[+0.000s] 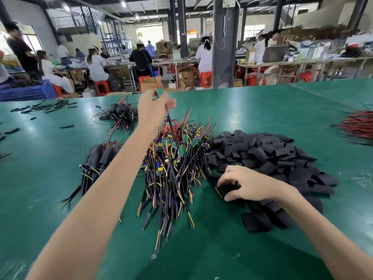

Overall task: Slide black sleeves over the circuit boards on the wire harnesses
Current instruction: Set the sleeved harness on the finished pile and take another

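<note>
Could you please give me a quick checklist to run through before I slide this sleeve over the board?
1. Left hand pinches one circuit board, raised above the harness pile: ok.
2. Its wires hang free of the pile: not ok, they run down into it.
3. Right hand grips a black sleeve: ok.
4. Sleeve mouth open and facing the board: cannot tell.
5. Sleeve and board brought together: not ok, they are well apart.
</note>
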